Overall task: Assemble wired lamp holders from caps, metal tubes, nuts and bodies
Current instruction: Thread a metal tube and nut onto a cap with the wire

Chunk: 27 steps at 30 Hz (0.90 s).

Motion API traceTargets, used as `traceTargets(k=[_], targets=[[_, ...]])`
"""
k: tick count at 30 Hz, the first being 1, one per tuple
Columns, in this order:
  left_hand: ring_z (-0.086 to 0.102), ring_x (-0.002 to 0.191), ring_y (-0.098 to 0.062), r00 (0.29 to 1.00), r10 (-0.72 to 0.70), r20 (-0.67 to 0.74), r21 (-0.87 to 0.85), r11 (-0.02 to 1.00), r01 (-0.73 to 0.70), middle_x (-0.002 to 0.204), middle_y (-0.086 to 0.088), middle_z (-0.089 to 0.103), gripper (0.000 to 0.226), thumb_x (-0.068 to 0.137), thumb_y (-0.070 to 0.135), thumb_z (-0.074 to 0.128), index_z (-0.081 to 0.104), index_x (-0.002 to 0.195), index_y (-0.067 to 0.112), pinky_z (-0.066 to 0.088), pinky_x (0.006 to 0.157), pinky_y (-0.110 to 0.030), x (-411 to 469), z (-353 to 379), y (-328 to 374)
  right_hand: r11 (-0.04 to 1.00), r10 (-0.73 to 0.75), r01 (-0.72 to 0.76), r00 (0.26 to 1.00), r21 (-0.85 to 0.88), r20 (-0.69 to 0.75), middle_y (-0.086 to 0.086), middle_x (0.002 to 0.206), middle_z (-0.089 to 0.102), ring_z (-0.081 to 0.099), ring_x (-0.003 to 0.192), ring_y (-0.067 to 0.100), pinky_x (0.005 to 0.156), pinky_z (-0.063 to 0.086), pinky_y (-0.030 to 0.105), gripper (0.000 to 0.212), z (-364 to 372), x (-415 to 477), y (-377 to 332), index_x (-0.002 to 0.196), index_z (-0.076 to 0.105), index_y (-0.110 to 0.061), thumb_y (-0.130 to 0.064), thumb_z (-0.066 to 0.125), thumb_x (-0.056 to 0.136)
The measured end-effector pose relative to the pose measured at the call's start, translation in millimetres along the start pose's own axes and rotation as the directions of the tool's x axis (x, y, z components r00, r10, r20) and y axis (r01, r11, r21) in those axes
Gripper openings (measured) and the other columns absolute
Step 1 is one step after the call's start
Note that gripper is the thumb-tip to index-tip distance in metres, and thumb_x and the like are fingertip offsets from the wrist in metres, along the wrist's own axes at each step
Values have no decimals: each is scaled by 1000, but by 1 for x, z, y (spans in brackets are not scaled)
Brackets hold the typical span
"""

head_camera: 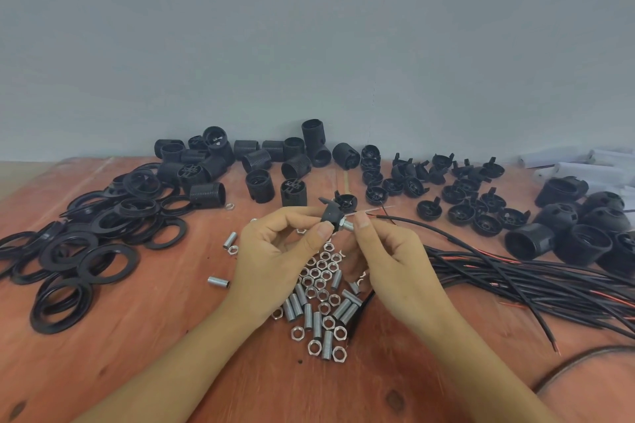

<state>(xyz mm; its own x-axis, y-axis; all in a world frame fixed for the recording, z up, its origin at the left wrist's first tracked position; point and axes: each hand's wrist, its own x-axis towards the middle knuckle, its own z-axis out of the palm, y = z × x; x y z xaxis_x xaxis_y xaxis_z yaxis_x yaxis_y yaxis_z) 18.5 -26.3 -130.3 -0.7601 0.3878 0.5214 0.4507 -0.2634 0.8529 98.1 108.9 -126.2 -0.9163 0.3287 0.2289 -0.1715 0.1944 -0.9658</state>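
Reddish wooden table (137, 336), dull, grain showing. Shiny silver metal hex nuts (321, 274) and threaded tubes (294, 306). Matt black plastic caps (460, 213), ribbed bodies (208, 195); smooth, glossier rings (113, 221).

Small assembly workshop: worn reddish wooden bench (137, 336) against bare grey wall (309, 27); bulk parts sorted in heaps: black rings (99, 223) at left edge, threaded bodies (257, 161) and caps (460, 213) along far edge, wire bundle (515, 271) at right edge, nuts (321, 264), metal tubes (295, 304) mid-bench
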Motion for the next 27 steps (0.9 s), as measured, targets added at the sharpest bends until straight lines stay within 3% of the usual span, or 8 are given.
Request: traceTargets(k=[3,6,10,14,18,22,25,27], targets=[[71,91,-10,1000,2,6,1,1000,-2,94,5,76,8,79,13,71,74,84,18,53,79,-17,0,-1,0,1000,-12,12,1000,-2,3,-2,63,65,61,56,9,50,45,17,28,0,-1,-1,86,66,-16,-42,57,90],[71,90,-10,1000,-3,28,7,1000,3,93,4,76,7,80,15,72,74,86,17,53,78,-16,-2,1,-1,999,-30,30,999,-22,-21,2,53,61,56,50,9,50,44,17,50,1,-1,-1,63,62,-11,-50,47,90],[71,89,-10,1000,-4,18,10,1000,4,93,4,76,8,79,20,72,74,86,18,53,77,-17,-2,0,-1,999,-35,35,999,12,-28,-3,55,59,55,51,7,49,44,16,36,0,-1,-2,77,65,-11,-42,54,92],[71,87,-9,1000,-16,22,-5,1000,16,91,5,76,8,77,23,73,73,84,19,53,76,-16,-3,2,0,999,-24,22,999,-31,-34,2,47,57,51,44,8,49,43,17,56,-1,-1,-1,60,61,-10,-54,44,91],[71,85,-8,1000,-11,6,34,999,11,91,3,76,8,79,16,72,72,87,13,53,75,-16,-2,0,0,999,-35,35,999,-14,7,-3,56,59,54,52,11,51,45,21,35,0,-2,-2,74,63,-20,-52,54,85],[70,83,-6,1000,-9,12,47,999,8,87,5,76,8,78,16,71,72,86,16,52,74,-14,-3,1,0,996,-54,53,998,-66,-14,-1,48,54,50,48,14,49,43,25,50,0,-2,1,63,60,-16,-54,44,91],[70,81,-4,1000,12,2,65,998,-12,87,5,75,9,79,16,71,72,88,14,51,72,-13,-2,1,0,997,-61,61,998,-42,-2,-5,55,56,51,51,13,49,43,23,31,-1,-2,-1,80,65,-21,-48,52,90],[69,78,-2,1000,7,-7,64,998,-6,85,6,75,10,78,16,71,72,87,14,51,71,-12,-1,0,0,993,-83,84,996,-87,9,-5,53,54,50,49,10,50,42,21,35,0,-1,2,76,63,-18,-46,49,93]])
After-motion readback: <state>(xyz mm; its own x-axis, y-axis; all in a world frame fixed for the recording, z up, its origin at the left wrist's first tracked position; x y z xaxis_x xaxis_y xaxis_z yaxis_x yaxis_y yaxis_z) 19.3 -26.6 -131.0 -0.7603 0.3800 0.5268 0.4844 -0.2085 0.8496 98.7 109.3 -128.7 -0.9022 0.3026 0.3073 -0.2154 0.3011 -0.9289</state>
